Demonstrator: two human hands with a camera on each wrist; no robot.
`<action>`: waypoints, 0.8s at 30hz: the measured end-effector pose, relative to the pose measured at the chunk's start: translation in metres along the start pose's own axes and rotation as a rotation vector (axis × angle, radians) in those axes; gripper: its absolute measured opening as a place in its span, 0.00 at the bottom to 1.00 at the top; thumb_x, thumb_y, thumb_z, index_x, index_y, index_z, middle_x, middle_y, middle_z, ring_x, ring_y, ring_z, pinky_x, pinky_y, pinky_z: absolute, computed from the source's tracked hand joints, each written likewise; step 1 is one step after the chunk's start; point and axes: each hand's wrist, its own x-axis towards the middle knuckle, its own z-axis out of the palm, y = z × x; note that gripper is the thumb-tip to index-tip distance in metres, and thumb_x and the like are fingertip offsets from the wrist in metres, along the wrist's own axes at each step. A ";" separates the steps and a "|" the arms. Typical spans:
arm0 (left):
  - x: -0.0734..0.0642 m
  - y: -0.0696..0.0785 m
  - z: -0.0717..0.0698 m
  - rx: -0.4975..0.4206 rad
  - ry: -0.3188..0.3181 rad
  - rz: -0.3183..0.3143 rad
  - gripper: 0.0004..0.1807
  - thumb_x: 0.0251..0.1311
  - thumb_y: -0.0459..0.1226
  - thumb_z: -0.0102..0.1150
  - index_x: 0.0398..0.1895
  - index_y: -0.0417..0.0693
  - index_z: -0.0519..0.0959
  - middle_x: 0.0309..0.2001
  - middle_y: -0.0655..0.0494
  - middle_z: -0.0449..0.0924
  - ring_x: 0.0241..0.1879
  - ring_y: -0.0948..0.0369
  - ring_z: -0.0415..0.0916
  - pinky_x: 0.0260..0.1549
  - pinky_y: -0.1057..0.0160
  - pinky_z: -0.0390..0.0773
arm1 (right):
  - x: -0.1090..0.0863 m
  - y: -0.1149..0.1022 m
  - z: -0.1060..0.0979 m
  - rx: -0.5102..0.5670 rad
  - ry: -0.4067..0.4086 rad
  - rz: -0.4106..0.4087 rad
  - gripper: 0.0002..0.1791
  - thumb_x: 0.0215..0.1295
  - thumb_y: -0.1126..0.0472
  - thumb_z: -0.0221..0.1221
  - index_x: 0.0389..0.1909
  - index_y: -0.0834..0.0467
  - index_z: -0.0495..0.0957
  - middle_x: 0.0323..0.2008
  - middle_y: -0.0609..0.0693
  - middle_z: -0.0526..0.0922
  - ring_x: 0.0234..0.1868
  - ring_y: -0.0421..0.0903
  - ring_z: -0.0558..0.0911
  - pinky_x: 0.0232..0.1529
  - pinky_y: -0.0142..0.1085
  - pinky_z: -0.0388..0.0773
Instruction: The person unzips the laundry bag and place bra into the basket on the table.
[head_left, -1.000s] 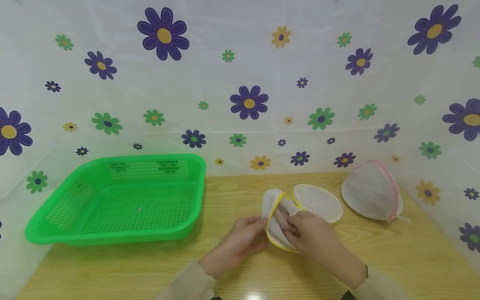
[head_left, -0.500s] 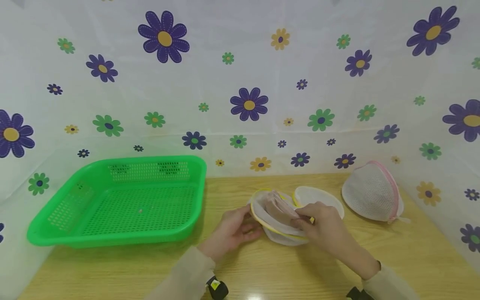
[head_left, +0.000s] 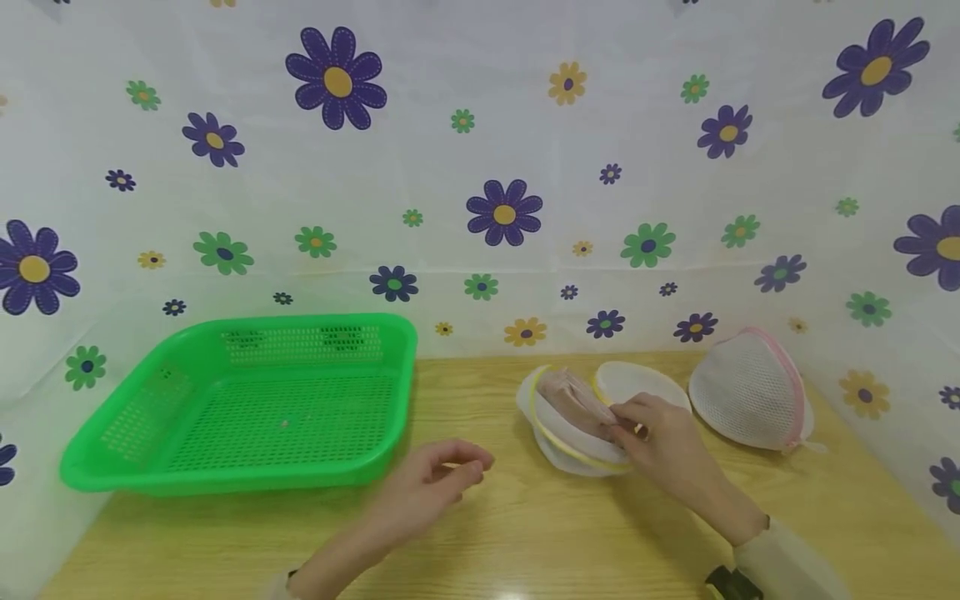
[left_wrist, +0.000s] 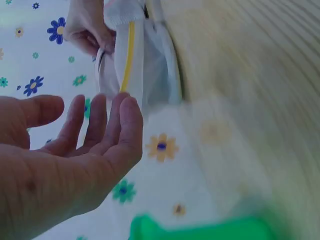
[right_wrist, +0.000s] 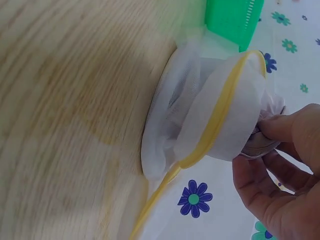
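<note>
A white mesh laundry bag (head_left: 551,443) with yellow zip edging stands on the table, its round lid (head_left: 645,385) folded back behind it. At its mouth is a folded pinkish-beige piece of cloth (head_left: 573,402), whose exact kind I cannot tell. My right hand (head_left: 663,446) pinches the near end of this cloth between thumb and fingers; the right wrist view shows the cloth (right_wrist: 262,145) at the bag's yellow rim (right_wrist: 220,117). Apart from the bag, to its left, my left hand (head_left: 427,487) holds nothing, its fingers (left_wrist: 130,122) loosely bent.
On the left of the wooden table (head_left: 480,550) is a large green plastic basket (head_left: 247,481) with perforated sides. A white dome-shaped mesh bag (head_left: 742,387) with pink edging sits at the back right. Behind everything hangs a flower-print cloth (head_left: 420,167).
My left hand has let go of the laundry bag and moved left. The pinkish cloth, first down inside the bag, has come up to its mouth in my right hand.
</note>
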 end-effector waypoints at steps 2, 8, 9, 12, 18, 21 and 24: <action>-0.016 0.002 -0.016 0.168 0.058 0.011 0.10 0.74 0.43 0.56 0.50 0.55 0.84 0.54 0.54 0.86 0.53 0.56 0.83 0.48 0.57 0.83 | 0.002 0.002 0.000 0.008 0.011 0.009 0.12 0.47 0.75 0.75 0.36 0.67 0.87 0.29 0.52 0.86 0.26 0.37 0.80 0.27 0.31 0.81; -0.046 -0.011 -0.061 0.610 0.322 0.186 0.10 0.69 0.37 0.63 0.49 0.60 0.85 0.48 0.66 0.86 0.48 0.63 0.83 0.44 0.62 0.84 | 0.008 0.004 -0.001 0.049 0.029 0.104 0.11 0.52 0.76 0.71 0.38 0.65 0.87 0.29 0.50 0.87 0.30 0.38 0.82 0.29 0.30 0.83; -0.049 -0.015 -0.067 0.688 0.373 0.249 0.10 0.67 0.35 0.65 0.48 0.59 0.85 0.47 0.65 0.86 0.46 0.62 0.84 0.41 0.61 0.84 | 0.008 0.004 -0.001 0.058 0.028 0.124 0.11 0.53 0.75 0.71 0.38 0.64 0.88 0.29 0.49 0.87 0.31 0.37 0.82 0.29 0.30 0.83; -0.055 -0.026 -0.081 0.873 0.492 0.369 0.13 0.60 0.34 0.71 0.45 0.59 0.86 0.44 0.64 0.86 0.42 0.58 0.85 0.31 0.60 0.83 | 0.010 0.004 -0.002 0.088 0.038 0.159 0.11 0.55 0.75 0.70 0.39 0.63 0.88 0.30 0.48 0.87 0.32 0.34 0.81 0.31 0.30 0.84; -0.062 -0.040 -0.100 1.067 0.537 0.445 0.14 0.50 0.34 0.77 0.39 0.59 0.87 0.41 0.59 0.86 0.41 0.52 0.84 0.30 0.47 0.81 | 0.012 0.004 -0.003 0.131 0.099 0.133 0.12 0.54 0.77 0.70 0.39 0.64 0.88 0.30 0.49 0.87 0.33 0.31 0.81 0.32 0.24 0.83; -0.064 -0.044 -0.105 1.105 0.526 0.439 0.14 0.49 0.35 0.78 0.39 0.60 0.87 0.40 0.59 0.86 0.41 0.50 0.83 0.30 0.44 0.79 | 0.012 0.004 -0.003 0.135 0.130 0.115 0.12 0.54 0.78 0.70 0.39 0.64 0.88 0.30 0.50 0.87 0.33 0.31 0.81 0.33 0.19 0.81; -0.065 -0.048 -0.107 1.119 0.521 0.444 0.14 0.49 0.37 0.78 0.40 0.60 0.87 0.39 0.60 0.86 0.40 0.51 0.83 0.29 0.46 0.79 | 0.012 0.005 -0.003 0.137 0.145 0.109 0.12 0.53 0.78 0.71 0.38 0.65 0.87 0.30 0.51 0.87 0.33 0.32 0.82 0.34 0.17 0.80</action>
